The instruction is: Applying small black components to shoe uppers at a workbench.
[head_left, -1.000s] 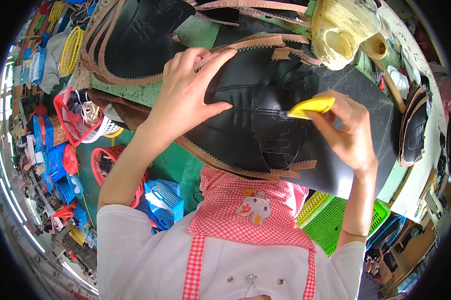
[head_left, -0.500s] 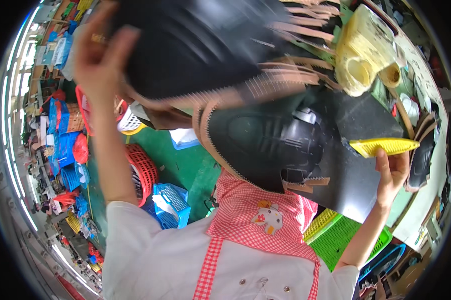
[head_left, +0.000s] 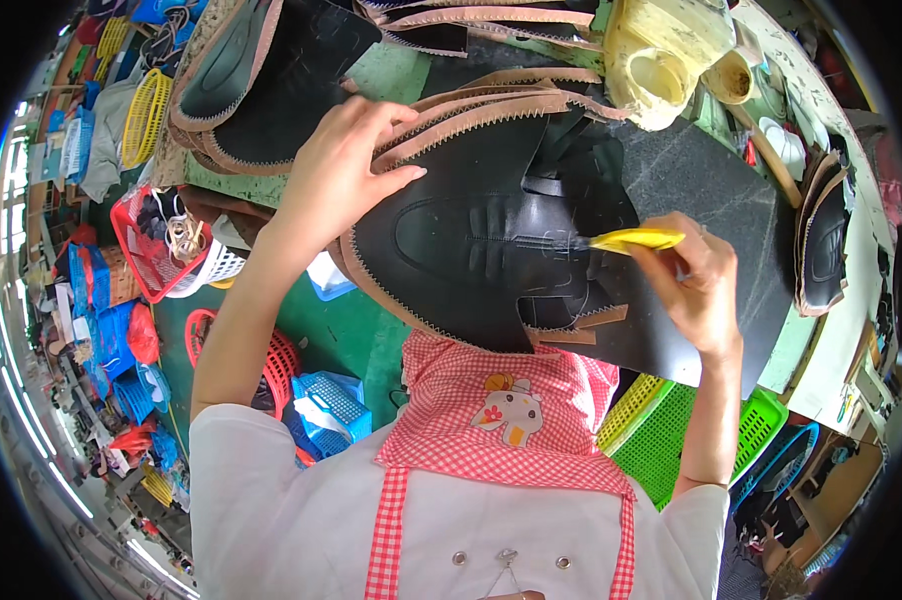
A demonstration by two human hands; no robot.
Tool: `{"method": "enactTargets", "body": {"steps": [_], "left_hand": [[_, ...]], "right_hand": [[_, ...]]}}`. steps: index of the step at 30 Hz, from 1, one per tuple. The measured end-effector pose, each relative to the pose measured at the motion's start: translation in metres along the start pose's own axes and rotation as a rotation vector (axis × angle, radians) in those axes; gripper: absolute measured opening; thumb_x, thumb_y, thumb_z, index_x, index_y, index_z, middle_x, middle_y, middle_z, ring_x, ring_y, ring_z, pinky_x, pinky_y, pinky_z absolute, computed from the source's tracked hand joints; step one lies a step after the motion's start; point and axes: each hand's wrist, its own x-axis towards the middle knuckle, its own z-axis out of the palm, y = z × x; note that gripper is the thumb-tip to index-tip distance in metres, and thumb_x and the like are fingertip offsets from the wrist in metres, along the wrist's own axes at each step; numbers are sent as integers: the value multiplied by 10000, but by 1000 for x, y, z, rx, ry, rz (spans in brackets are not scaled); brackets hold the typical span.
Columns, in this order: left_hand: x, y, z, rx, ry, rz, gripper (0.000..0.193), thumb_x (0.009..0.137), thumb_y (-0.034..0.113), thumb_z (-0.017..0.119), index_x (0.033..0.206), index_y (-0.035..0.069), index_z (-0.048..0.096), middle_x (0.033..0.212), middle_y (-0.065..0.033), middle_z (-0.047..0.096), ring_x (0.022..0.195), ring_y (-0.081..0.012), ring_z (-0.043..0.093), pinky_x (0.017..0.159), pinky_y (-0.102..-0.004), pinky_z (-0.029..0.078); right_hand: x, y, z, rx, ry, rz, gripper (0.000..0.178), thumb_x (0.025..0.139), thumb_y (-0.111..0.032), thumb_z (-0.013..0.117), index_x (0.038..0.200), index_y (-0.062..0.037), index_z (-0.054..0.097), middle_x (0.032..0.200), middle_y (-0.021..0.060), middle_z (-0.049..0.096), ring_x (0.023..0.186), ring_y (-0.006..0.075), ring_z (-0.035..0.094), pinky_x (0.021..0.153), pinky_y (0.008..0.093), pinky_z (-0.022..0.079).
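Observation:
A black shoe upper [head_left: 441, 235] with a zigzag-cut tan edge lies flat before me, on top of other pieces whose edges show beneath it. My left hand [head_left: 346, 175] rests on its far left edge, thumb and forefinger spread, the other fingers partly hidden. Pinched in my right hand [head_left: 696, 285] is a yellow-handled brush [head_left: 639, 239]. Its dark tip meets the middle of the upper, near the creased throat. A dark flat board [head_left: 716, 200] lies under the upper's right side.
More black uppers [head_left: 316, 75] lie at the back left, and another stack [head_left: 824, 245] stands far right. A glue-stained yellowish plastic jug [head_left: 666, 40] sits at the back. Below the table are a red basket [head_left: 136, 250], a blue basket [head_left: 336, 400] and a green crate [head_left: 661, 445].
The large black piece my left hand held up is out of that hand, which now rests on the upper. My right hand has brought the brush leftward onto the upper.

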Motion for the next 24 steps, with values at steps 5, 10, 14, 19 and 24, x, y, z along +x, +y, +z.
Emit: {"method": "enactTargets", "body": {"steps": [5,10,14,19,24], "left_hand": [[9,2,-4,-204,8,-86,526,776,143,855,1241,112,612,910,-65,635,868,-206,622,813,-347,533],[14,-11,1,-325,-115,-136,412,813,100,833,1140,78,583,831,-26,613,741,-130,581,747,-290,509],[20,-23,-2,-531,-204,-118,278,842,74,810,1016,56,595,767,14,564,701,-70,522,655,-254,460],[22,-14,-3,-299,62,-37,180,827,65,811,855,47,634,781,18,537,656,-90,468,610,-258,405],[10,0,-7,-206,50,-42,346,789,110,840,1076,86,650,918,-21,590,716,-153,564,651,-304,485]], "right_hand": [[-3,-6,-5,87,79,-58,153,833,5,784,968,-29,720,876,38,720,580,113,569,531,250,435],[4,-2,6,77,43,-83,183,830,14,780,997,-25,718,867,62,706,583,121,576,539,259,447],[-11,5,-4,63,141,20,190,829,-1,800,998,-17,717,859,47,710,604,82,577,545,247,444],[-28,21,-8,252,363,144,190,858,11,790,1015,0,683,881,35,722,693,55,609,615,217,481],[-35,27,-7,317,383,163,234,879,-4,785,1062,-1,639,908,45,717,725,68,628,612,212,503]]}}
